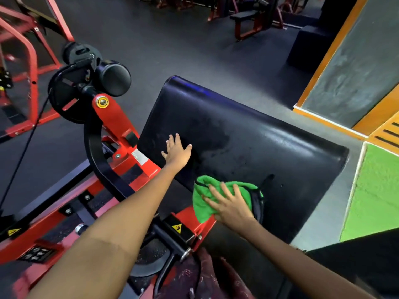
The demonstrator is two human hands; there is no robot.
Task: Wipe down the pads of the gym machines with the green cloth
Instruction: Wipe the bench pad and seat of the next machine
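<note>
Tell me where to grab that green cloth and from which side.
Judging by its pose, take the green cloth by its bunched upper-left fold, coming from the left: that edge stands clear on the black pad, while the right hand lies flat over its right half.

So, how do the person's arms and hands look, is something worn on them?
Both arms are bare up to the frame edge: no sleeves, gloves, watch or bracelets show. The left hand and right hand carry no rings that I can see, and the fingernails look short and unpainted. A faint crease line crosses the left forearm.
</note>
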